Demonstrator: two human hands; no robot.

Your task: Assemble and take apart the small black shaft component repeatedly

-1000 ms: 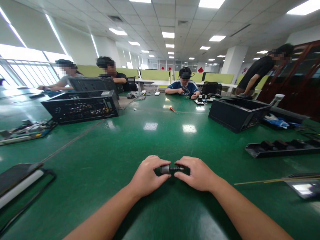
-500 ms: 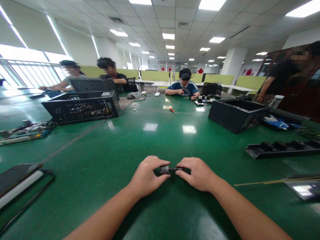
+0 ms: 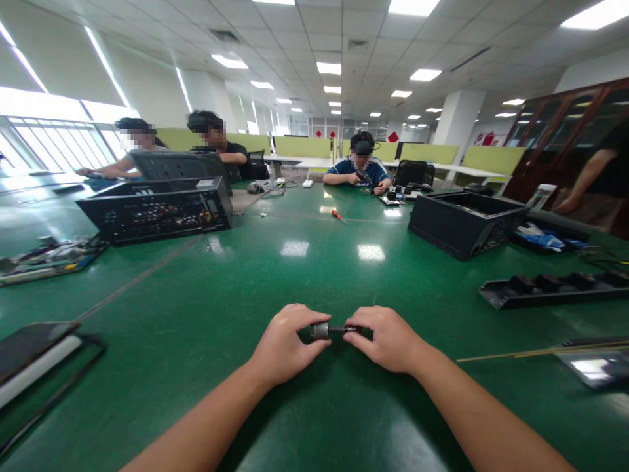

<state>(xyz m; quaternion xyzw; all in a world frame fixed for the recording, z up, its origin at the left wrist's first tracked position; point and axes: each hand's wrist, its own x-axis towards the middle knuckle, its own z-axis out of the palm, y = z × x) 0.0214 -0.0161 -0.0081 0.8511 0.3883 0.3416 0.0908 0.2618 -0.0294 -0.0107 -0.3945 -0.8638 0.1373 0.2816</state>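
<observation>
In the head view, a small grey metal cylinder (image 3: 320,330) with a thin dark shaft (image 3: 337,330), resembling a hole saw, is held level just above the green table. My left hand (image 3: 287,341) is closed on the cylinder, with thumb and forefinger on opposite sides of it. The shaft points right into my right hand (image 3: 386,337), whose thumb and fingertips pinch it towards its end. A short stretch of shaft shows between the two hands.
Black computer cases stand at left (image 3: 162,213) and right (image 3: 462,223). An orange screwdriver (image 3: 337,215) lies far ahead on the green table (image 3: 236,282). A black strip-shaped part (image 3: 555,292) and thin rods (image 3: 511,355) lie at right, circuit boards (image 3: 54,259) at left. Several people are around.
Slightly more of the shaft shows between my hands, and the cylinder sits a little further left in view. The standing person at right has moved further right.
</observation>
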